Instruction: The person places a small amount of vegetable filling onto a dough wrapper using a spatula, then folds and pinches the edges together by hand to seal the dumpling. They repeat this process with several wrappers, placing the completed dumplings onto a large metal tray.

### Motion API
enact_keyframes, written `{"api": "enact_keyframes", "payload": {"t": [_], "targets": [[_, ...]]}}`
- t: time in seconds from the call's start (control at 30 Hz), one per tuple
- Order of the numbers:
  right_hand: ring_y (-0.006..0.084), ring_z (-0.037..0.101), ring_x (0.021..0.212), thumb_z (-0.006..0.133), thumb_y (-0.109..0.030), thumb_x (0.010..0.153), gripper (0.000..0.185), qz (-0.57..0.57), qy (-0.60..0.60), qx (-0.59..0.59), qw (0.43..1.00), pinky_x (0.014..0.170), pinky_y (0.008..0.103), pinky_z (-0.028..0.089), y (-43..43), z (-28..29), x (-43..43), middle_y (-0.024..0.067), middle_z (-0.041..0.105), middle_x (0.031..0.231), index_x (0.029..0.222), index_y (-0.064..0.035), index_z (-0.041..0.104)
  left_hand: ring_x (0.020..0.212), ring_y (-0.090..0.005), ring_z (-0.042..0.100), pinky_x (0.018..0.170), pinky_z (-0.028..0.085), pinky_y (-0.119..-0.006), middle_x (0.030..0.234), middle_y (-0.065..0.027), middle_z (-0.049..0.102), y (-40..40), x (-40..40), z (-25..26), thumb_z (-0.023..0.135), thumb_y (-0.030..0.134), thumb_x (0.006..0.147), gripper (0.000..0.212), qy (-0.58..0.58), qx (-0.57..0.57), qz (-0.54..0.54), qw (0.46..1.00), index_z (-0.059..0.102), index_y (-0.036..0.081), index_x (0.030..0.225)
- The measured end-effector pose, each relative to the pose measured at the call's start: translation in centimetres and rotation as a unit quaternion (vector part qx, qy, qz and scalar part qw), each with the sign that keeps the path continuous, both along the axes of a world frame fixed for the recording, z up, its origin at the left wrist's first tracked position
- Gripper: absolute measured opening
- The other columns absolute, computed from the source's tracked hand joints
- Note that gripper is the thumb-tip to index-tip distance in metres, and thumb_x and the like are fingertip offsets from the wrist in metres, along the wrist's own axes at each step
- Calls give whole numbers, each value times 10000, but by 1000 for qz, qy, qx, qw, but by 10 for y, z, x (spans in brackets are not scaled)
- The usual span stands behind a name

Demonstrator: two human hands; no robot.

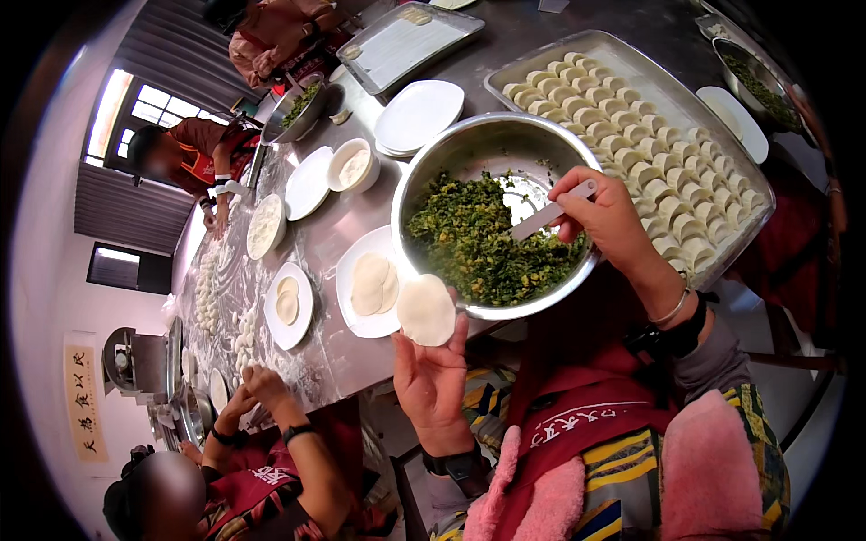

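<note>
A round dough wrapper rests on the raised fingers of my left hand, beside the near rim of a large steel bowl. Inside that bowl lies chopped green vegetable filling with yellow bits. My right hand grips a flat, pale spatula by its upper end, its lower end at the filling. Left of the bowl, a white plate bears more wrappers that overlap. Rows of folded dumplings fill much of a metal tray to the right.
Stacked white plates, a bowl of flour, another flour bowl and a plate with wrappers stand on the floured metal table. A paper-lined tray lies beyond. Co-workers stand around, one at lower left handling dough.
</note>
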State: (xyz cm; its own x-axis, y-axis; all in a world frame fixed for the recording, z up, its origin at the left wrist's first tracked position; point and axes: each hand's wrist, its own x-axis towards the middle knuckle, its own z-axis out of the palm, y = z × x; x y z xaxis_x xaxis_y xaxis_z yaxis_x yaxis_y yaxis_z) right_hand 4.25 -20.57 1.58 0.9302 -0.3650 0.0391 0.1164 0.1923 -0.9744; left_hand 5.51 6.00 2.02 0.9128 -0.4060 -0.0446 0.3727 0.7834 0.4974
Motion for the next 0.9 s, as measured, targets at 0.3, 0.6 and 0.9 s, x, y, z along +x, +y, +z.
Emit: {"api": "enact_keyframes", "payload": {"t": [0.3,0.6,0.9], "targets": [[151,649,651,517,-77,899,163,21,-72,69,995,622,247,541,11,13,-16,129,652,817,1006,29,580,1331,-292,330,1105,245,-504,1430,-152,344,-28,-1,14,442,443,943,661,-26,84,-20,996,254,-9,1386],[278,620,847,623,-51,736,259,27,-353,-560,749,781,406,516,44,16,-53,167,614,1002,991,-11,642,1294,-343,342,1103,250,-448,1381,-221,364,-52,13,15,473,549,888,818,3,12,-57,998,250,-73,1369],[268,623,842,588,-88,779,233,46,-361,-554,748,794,424,515,34,21,-63,149,621,987,997,-16,630,1314,-354,329,1113,247,-472,1417,-179,355,-31,23,8,535,473,884,740,10,-38,-8,999,275,-1,1390]]}}
